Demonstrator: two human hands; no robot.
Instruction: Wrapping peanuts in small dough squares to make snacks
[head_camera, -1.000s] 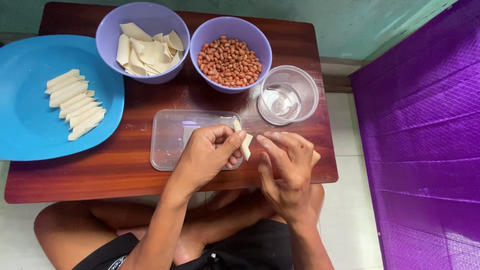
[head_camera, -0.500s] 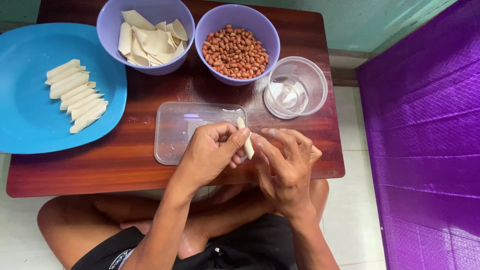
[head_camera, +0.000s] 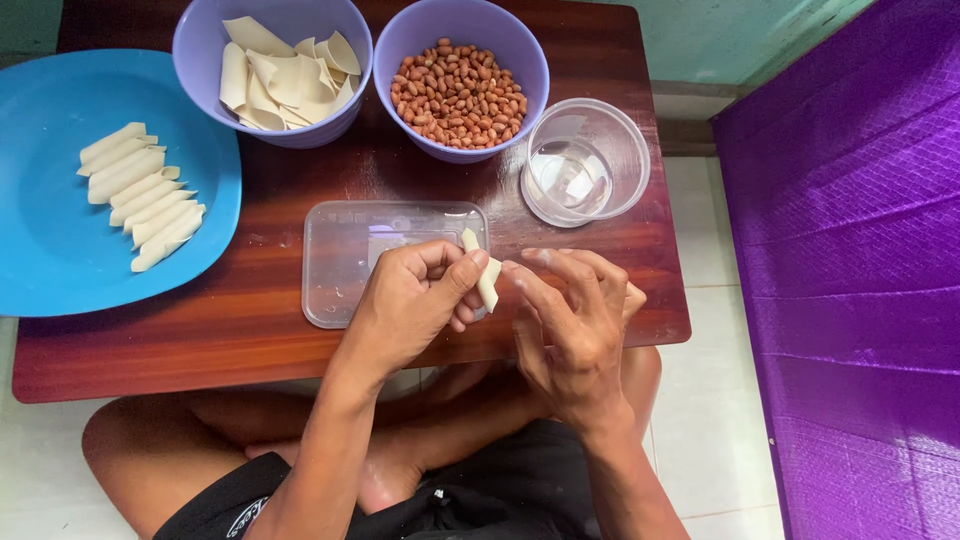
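Observation:
My left hand (head_camera: 412, 298) pinches a small pale rolled pastry stick (head_camera: 483, 270) between thumb and fingers, above the near right corner of a clear plastic lid (head_camera: 350, 262). My right hand (head_camera: 570, 320) hovers just right of the roll, fingers spread and curled, its fingertip close to the roll's lower end; it holds nothing. Both hands sit over the front edge of the dark wooden table (head_camera: 250, 340).
A blue plate (head_camera: 50, 250) at left carries several finished rolls (head_camera: 140, 195). At the back stand a lilac bowl of pastry sheets (head_camera: 272, 70) and a lilac bowl of peanuts (head_camera: 460, 85). A clear bowl of water (head_camera: 585, 160) sits right. A purple cloth (head_camera: 850, 280) lies beside the table.
The left hand has kept hold of the roll. The right hand's fingers have come off it and spread slightly. The view has shifted a little.

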